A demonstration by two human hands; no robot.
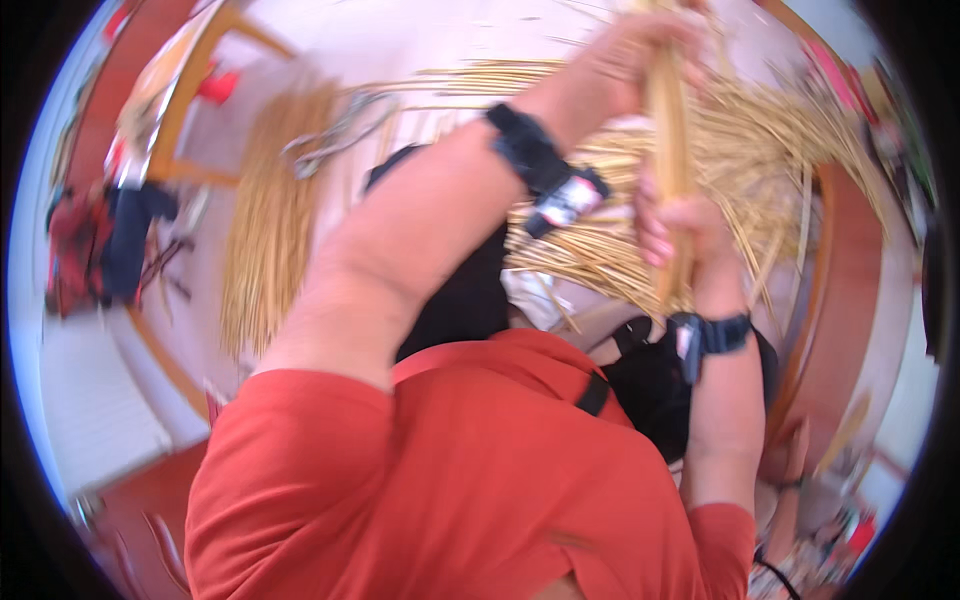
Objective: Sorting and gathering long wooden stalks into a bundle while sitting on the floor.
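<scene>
A bundle of straw-coloured stalks (670, 127) stands roughly lengthwise before me, blurred by motion. My left hand (652, 56) is wrapped around its far part, at the top of the view. Closer to my body, my right hand (686, 225) grips the lower part, its fingers curled round the stalks. Each wrist wears a dark strap with a small device. Behind and beneath the bundle, a loose heap of similar stalks (757, 142) spreads over the pale floor. The bundle's far end is partly hidden by my left hand.
To the left lies a flat row of long stalks (274, 217), with a looped grey cord or metal tool (330, 142), blurred, beside it. A wooden-framed table or stool (176, 142) stands farther left. A curved-looking reddish-brown furniture edge (825, 277) runs along the right. Another person's arm (795, 465) shows at lower right.
</scene>
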